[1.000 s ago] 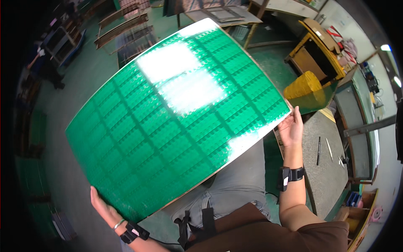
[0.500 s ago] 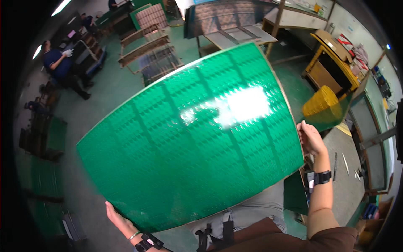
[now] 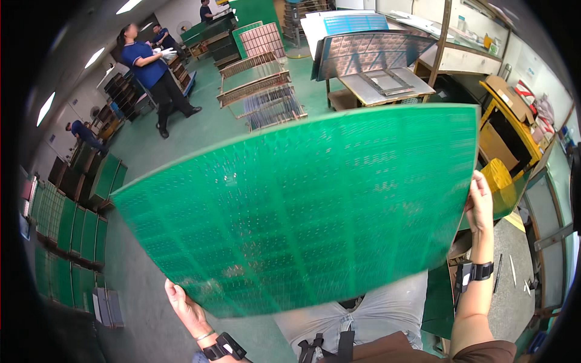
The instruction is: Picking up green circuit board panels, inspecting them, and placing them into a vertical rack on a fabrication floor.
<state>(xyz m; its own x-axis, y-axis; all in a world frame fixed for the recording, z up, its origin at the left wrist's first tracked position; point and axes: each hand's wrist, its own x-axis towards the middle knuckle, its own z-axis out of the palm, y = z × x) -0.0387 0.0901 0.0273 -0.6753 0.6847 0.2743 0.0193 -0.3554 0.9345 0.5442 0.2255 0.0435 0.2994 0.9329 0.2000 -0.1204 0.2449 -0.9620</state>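
Observation:
A large green panel (image 3: 302, 206), patterned like a circuit board with rows of small marks and a faint grid, spans the middle of the head view in front of my body. My left hand (image 3: 184, 307) grips its lower left edge, and the fingers behind the sheet are hidden. On the opposite side my right hand (image 3: 479, 202) is closed on the right edge, thumb and fingers at the rim. The panel is held up in the air, tilted, with its far edge slightly bowed. Motion blurs its surface a little.
A bench with stacked panels (image 3: 375, 54) stands ahead, and metal racks (image 3: 260, 91) are on the floor left of it. A yellow cart (image 3: 514, 127) and a grey worktop (image 3: 511, 272) with pens are at right. A gloved co-worker (image 3: 154, 72) stands far left; green panels (image 3: 60, 224) line the left side.
The panel has swung to the right and levelled out, its right end moving furthest, and the bright glare on it is gone. Both hands keep their grip. My view has shifted upward and left.

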